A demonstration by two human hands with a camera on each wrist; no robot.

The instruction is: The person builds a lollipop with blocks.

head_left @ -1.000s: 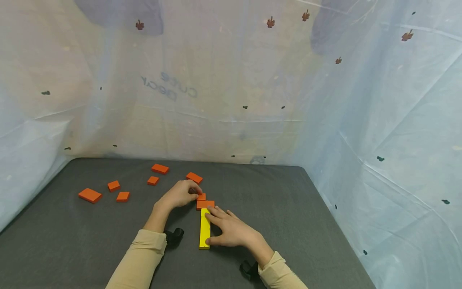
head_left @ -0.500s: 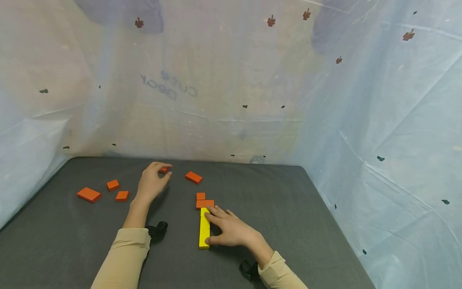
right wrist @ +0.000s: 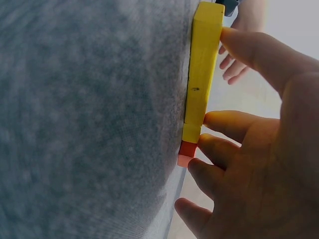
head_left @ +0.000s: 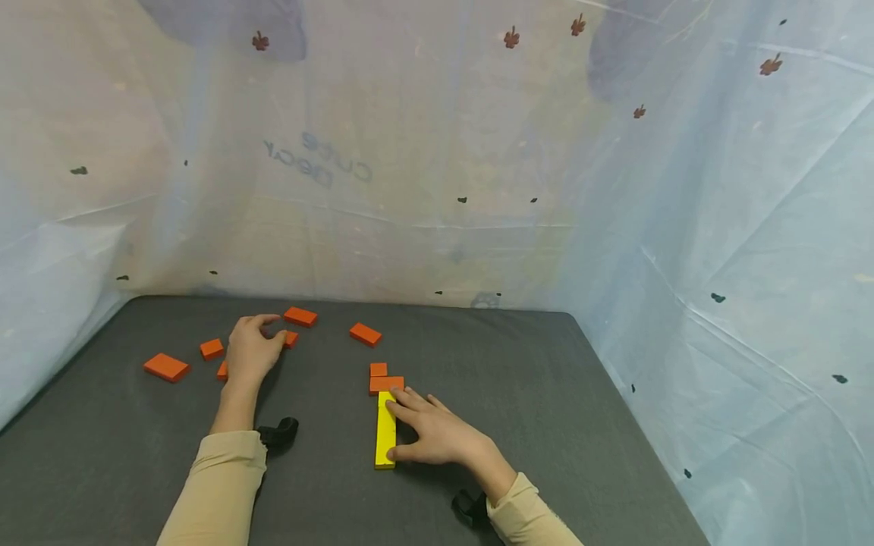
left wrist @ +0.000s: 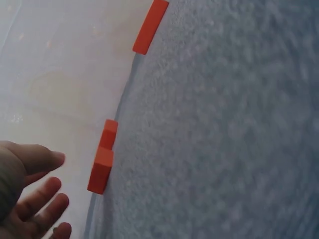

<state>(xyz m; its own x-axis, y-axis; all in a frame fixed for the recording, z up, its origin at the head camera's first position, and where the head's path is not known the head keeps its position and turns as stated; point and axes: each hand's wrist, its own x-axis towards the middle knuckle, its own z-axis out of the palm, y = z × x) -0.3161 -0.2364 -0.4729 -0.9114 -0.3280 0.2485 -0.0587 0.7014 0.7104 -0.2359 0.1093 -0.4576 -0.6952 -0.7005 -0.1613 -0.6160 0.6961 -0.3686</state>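
Observation:
My left hand (head_left: 253,349) hovers over the far left of the table with thumb and fingers apart; in the left wrist view nothing lies between them. Just right of its thumb is a small orange block (head_left: 291,340), and its palm partly covers another orange block (head_left: 222,371). The spread fingers of my right hand (head_left: 437,431) rest along the right side of a long yellow block (head_left: 385,440). A short yellow block (right wrist: 192,133) continues the row at its far end. Beyond it, an orange block (head_left: 386,385) lies crosswise, with a small orange block (head_left: 378,369) behind its left end.
A larger orange block (head_left: 167,367) and a small orange block (head_left: 212,349) lie left of my left hand. Farther back are two orange blocks, one near the back edge (head_left: 300,316) and one right of it (head_left: 365,334). A printed plastic curtain (head_left: 382,189) borders the dark table (head_left: 546,425).
My left hand has let go of the small orange block at the far end of the row and swung left, passing over the back blocks. My right hand stays in place.

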